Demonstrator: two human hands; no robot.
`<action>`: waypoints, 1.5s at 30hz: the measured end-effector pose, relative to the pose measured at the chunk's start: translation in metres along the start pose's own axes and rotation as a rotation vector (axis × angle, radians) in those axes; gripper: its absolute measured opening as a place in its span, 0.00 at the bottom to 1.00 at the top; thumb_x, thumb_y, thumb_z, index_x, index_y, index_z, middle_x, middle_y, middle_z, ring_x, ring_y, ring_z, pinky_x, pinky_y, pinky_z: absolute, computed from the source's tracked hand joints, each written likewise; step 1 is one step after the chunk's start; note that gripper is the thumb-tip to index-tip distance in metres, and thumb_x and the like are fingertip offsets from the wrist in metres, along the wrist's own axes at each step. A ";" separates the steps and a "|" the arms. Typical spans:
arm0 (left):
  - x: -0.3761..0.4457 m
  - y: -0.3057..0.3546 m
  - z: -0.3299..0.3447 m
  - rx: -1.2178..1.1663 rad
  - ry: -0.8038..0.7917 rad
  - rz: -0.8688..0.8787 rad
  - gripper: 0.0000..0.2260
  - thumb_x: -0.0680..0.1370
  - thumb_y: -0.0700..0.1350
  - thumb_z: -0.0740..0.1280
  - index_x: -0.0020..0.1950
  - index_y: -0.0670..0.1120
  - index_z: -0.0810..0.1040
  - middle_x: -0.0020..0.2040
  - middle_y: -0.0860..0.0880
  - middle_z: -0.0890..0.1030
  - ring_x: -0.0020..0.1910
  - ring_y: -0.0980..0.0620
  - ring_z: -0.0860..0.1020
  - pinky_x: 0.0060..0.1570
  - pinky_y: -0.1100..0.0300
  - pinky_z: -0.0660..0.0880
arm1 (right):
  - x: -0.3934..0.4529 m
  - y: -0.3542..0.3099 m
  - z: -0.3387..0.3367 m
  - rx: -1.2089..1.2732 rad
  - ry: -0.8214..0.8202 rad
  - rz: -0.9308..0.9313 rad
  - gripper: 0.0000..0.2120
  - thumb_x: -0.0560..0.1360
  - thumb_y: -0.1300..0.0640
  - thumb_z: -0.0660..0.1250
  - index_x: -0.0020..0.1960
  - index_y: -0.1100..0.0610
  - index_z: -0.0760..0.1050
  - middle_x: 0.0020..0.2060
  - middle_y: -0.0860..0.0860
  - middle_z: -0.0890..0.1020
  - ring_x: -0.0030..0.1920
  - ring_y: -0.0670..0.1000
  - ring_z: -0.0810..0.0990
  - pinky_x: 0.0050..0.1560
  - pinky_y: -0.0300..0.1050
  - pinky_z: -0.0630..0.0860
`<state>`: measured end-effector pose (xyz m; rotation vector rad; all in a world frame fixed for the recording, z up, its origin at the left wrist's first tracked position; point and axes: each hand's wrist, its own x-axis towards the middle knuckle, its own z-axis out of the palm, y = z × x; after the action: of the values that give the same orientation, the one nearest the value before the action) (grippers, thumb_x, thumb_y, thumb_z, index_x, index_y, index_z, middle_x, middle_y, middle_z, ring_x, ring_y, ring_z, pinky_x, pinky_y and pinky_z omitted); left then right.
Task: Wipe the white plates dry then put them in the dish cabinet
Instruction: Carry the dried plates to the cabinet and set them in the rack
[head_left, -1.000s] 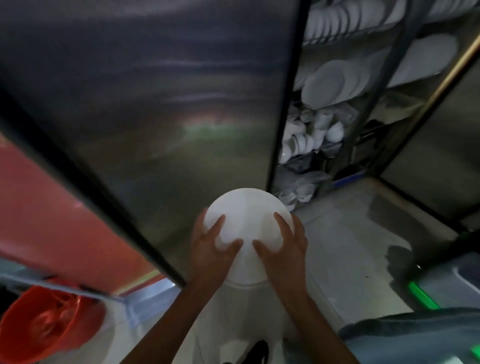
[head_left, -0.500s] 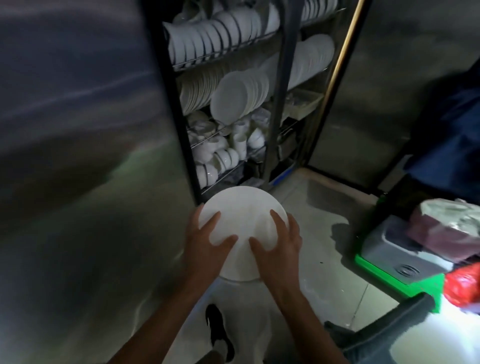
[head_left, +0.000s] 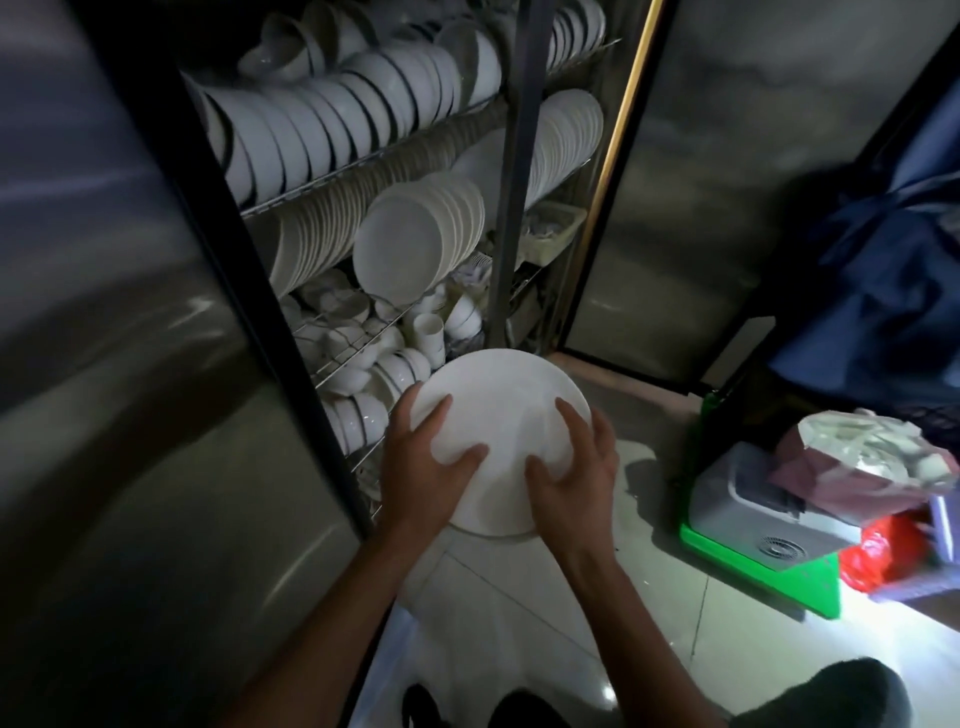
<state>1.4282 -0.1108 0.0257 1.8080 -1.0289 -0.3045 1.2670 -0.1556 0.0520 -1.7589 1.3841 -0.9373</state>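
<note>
I hold a white plate (head_left: 504, 400) flat in front of me, just below the open dish cabinet (head_left: 511, 218). It looks like the top of a small stack, though I cannot tell how many lie under it. My left hand (head_left: 423, 467) grips its left rim with thumb and forefinger on top. My right hand (head_left: 574, 473) grips the right rim the same way. Inside the cabinet, the middle wire shelf carries rows of upright white plates (head_left: 410, 249).
Black-rimmed bowls (head_left: 322, 119) fill the top shelf; cups and small bowls (head_left: 384, 348) fill the lower one. Steel doors stand at left (head_left: 119, 364) and right (head_left: 727, 208). A grey box on a green base (head_left: 753, 525) with bags sits on the tiled floor at right.
My view has swung right and closer to the cabinet, so its open shelves now fill the middle. The plate stays in both hands with the same grip.
</note>
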 end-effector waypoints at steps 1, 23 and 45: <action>0.008 -0.001 0.000 0.002 -0.001 -0.003 0.32 0.66 0.58 0.74 0.69 0.52 0.75 0.76 0.57 0.61 0.73 0.52 0.64 0.67 0.45 0.71 | 0.006 -0.003 0.003 0.005 -0.006 0.013 0.33 0.74 0.58 0.71 0.74 0.39 0.63 0.77 0.42 0.56 0.75 0.54 0.58 0.69 0.58 0.69; 0.204 -0.029 0.050 0.059 0.276 -0.191 0.32 0.69 0.52 0.79 0.72 0.50 0.73 0.76 0.52 0.63 0.73 0.52 0.64 0.68 0.57 0.66 | 0.260 -0.030 0.081 0.125 -0.273 -0.184 0.39 0.68 0.60 0.78 0.74 0.45 0.65 0.67 0.40 0.66 0.61 0.35 0.64 0.57 0.24 0.62; 0.271 -0.077 0.031 -0.056 0.582 -0.439 0.28 0.71 0.51 0.78 0.69 0.47 0.77 0.73 0.49 0.67 0.72 0.52 0.67 0.71 0.57 0.67 | 0.347 -0.086 0.190 0.453 -0.618 -0.072 0.33 0.72 0.67 0.72 0.72 0.46 0.70 0.64 0.40 0.78 0.63 0.45 0.77 0.62 0.57 0.78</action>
<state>1.6132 -0.3250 0.0089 1.8960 -0.2141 -0.0543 1.5300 -0.4628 0.0737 -1.5611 0.6566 -0.5996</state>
